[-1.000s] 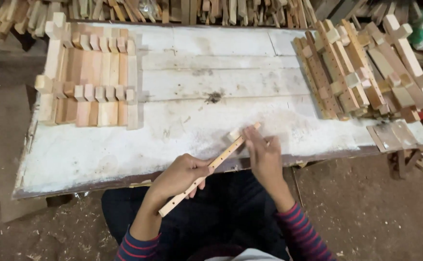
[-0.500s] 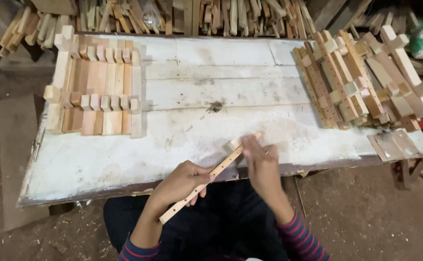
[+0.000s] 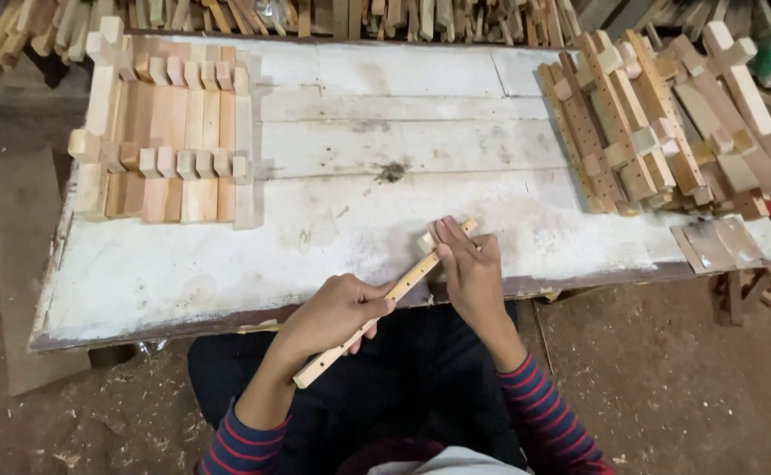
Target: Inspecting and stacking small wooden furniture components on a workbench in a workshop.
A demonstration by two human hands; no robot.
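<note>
Clasped around the middle of a long wooden strip (image 3: pixel 377 310), the left hand (image 3: pixel 337 312) has its fingers curled shut on it; the strip runs slantwise from a low end near the person's lap up to a high end at the near edge of the table (image 3: pixel 385 97); a row of small holes shows along its face. At that upper end the right hand (image 3: pixel 469 273) is closed over the strip, fingertips (image 3: pixel 445 236) pressing a small wood block (image 3: pixel 427 241) against it (whether the block is seated in a hole is hidden by the fingers). Both sleeves are striped, dark blue with red.

Beyond the hands lies the worn, white-painted tabletop, with a dark blotch (image 3: pixel 392 171) near its centre; on its left part lies a neat set of pale strips (image 3: pixel 170 132), side by side, each carrying small blocks; on its right part sits a looser pile of strips (image 3: pixel 667 123), crossed over one another, also with blocks; just beside that pile, at the near right corner, lie a few thin flat pieces (image 3: pixel 720 244). Along the far edge runs a heap of offcuts (image 3: pixel 359 16); dirt floor shows below.
</note>
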